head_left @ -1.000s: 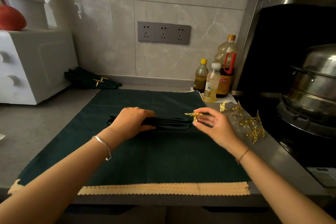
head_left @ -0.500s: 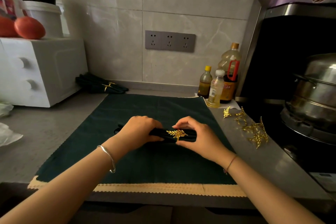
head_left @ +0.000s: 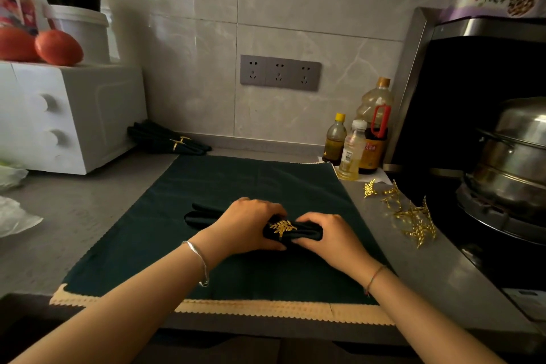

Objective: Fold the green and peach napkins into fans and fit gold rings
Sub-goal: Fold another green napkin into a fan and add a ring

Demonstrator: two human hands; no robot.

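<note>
My left grip [head_left: 248, 224] is curling round the folded napkin [head_left: 204, 216] lying on the cloth [head_left: 266, 275], and my right grip [head_left: 328, 235] is pinching its right end. The ring [head_left: 282, 229], at the tip a second ago, is now sitting around the bundle between them. I'm judging this fan nearly finished.

Dim warm light, soft shadows, wide-angle bending and slight blur at edges.
</note>
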